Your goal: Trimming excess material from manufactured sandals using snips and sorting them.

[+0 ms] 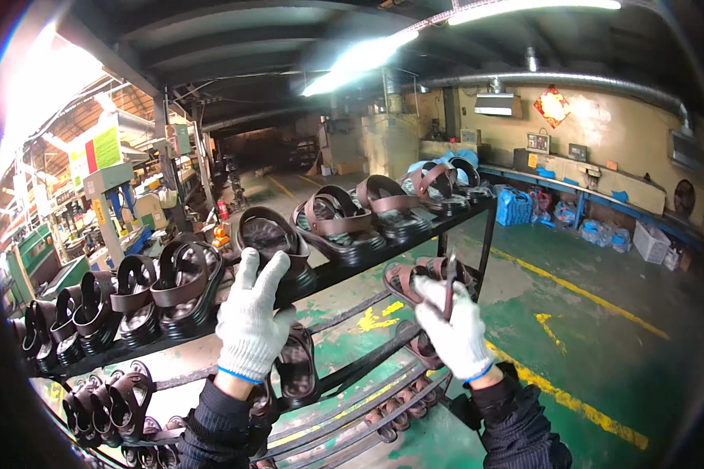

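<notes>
My left hand (252, 324), in a white knitted glove with a blue cuff edge, has its fingers stretched up against the near side of a brown strapped sandal (270, 230) on the rack's top shelf. It grips nothing that I can see. My right hand (455, 328), gloved the same way, is closed round a slender dark pen-like tool (450, 285) with a pale thin tip pointing up. Its exact kind is unclear. Behind the right fingers, another brown sandal (403, 280) sits on a lower level, partly hidden.
A black metal rack (352, 273) crosses in front of me, its top shelf lined with sandals (184, 285). More sandals (121, 406) fill lower levels. Yellow lines mark the green floor (540, 375). Machines (113, 195) stand left; blue bags (515, 207) and a white crate (651, 242) lie right.
</notes>
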{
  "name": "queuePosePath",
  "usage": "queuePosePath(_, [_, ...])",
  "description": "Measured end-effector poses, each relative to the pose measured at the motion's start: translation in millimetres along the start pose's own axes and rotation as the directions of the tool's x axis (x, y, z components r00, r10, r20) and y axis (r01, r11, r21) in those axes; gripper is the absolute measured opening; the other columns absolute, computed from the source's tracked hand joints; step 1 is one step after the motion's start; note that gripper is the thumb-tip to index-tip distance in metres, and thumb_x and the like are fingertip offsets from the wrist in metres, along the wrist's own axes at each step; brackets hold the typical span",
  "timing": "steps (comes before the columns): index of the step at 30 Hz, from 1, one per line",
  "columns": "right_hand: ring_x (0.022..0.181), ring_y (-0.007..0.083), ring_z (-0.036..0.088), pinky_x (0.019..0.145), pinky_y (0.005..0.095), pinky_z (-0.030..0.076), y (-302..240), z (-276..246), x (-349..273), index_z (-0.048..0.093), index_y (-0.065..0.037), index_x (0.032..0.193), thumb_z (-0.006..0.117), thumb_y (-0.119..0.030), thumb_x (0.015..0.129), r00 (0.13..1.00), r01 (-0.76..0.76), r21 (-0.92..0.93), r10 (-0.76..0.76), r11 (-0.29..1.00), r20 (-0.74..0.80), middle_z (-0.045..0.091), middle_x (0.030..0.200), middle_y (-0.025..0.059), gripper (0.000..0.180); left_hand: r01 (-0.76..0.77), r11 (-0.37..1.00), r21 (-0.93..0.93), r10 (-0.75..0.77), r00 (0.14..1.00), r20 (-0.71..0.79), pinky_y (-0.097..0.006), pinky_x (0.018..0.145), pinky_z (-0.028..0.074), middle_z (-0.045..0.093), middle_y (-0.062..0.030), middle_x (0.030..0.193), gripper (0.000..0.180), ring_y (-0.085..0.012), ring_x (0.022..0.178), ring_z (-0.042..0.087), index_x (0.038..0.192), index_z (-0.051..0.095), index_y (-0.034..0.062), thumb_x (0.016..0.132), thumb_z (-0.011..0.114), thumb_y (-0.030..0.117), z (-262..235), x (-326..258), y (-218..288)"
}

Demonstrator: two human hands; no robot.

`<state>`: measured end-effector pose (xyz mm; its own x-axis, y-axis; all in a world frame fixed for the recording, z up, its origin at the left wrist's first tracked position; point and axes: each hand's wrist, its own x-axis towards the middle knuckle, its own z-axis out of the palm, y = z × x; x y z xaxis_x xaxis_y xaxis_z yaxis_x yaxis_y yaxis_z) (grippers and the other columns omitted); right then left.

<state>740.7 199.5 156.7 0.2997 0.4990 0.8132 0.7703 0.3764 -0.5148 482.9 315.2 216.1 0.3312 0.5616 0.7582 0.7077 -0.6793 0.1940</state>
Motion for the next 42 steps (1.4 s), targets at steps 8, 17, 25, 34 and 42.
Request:
queuePosePath(8, [0.087, 0.0227, 0.069, 0.082, 0.0343, 0.055, 105, -26, 121, 0.07, -0.004, 0.122, 0.07, -0.012, 0.089, 0.998, 0.026, 0.069, -0.029, 0.997, 0.049, 0.069, 0.11, 0.0145, 0.034, -0.103, 0.995, 0.007, 0.103, 0.981, -0.167, -0.04, 0.094, 0.055, 0.067, -0.021, 0.122, 0.056, -0.0389, 0.114, 0.066, 0.117, 0.068, 0.0083, 0.063, 0.077, -0.001, 32, 13, -7])
queuePosePath(17, [0.111, 0.036, 0.063, 0.094, 0.0414, 0.053, 143, -12, 160, 0.069, -0.003, 0.117, 0.078, -0.021, 0.079, 0.871, 0.225, 0.177, -0.28, 0.958, 0.403, 0.062, 0.123, 0.0191, 0.043, -0.033, 0.998, 0.051, 0.04, 0.99, -0.132, -0.041, 0.093, 0.056, 0.068, -0.0194, 0.119, 0.051, -0.0373, 0.114, 0.066, 0.112, 0.069, 0.0084, 0.064, 0.083, 0.0, 53, 27, 7])
queuePosePath(25, [0.103, 0.0329, 0.064, 0.082, 0.04, 0.056, 155, 8, 156, 0.068, -0.003, 0.104, 0.086, -0.01, 0.065, 0.794, 0.589, -0.04, -0.568, 0.807, 0.215, 0.06, 0.119, 0.013, 0.043, -0.054, 0.997, 0.056, 0.062, 0.988, -0.141, -0.04, 0.091, 0.057, 0.068, -0.0204, 0.119, 0.054, -0.0377, 0.109, 0.068, 0.113, 0.07, 0.0102, 0.062, 0.087, 0.004, 61, 35, 16])
queuePosePath(34, [0.097, 0.0317, 0.064, 0.085, 0.0368, 0.053, 146, 20, 143, 0.07, -0.013, 0.117, 0.071, 0.006, 0.057, 0.85, 0.527, -0.153, -0.514, 0.836, 0.115, 0.058, 0.117, 0.0112, 0.062, -0.051, 0.999, 0.019, 0.054, 0.984, -0.168, -0.043, 0.094, 0.056, 0.067, -0.0198, 0.12, 0.062, -0.0395, 0.114, 0.065, 0.117, 0.069, 0.0108, 0.058, 0.081, 0.0, 57, 31, 10])
queuePosePath(42, [0.101, 0.0362, 0.065, 0.086, 0.0425, 0.054, 150, 29, 138, 0.068, -0.011, 0.115, 0.07, 0.006, 0.062, 0.836, 0.539, -0.224, -0.548, 0.812, 0.027, 0.059, 0.114, 0.0133, 0.056, -0.089, 0.996, 0.021, 0.091, 0.985, -0.144, -0.046, 0.101, 0.051, 0.064, -0.0185, 0.125, 0.069, -0.0412, 0.116, 0.062, 0.125, 0.065, 0.0119, 0.058, 0.079, 0.002, 60, 27, 5])
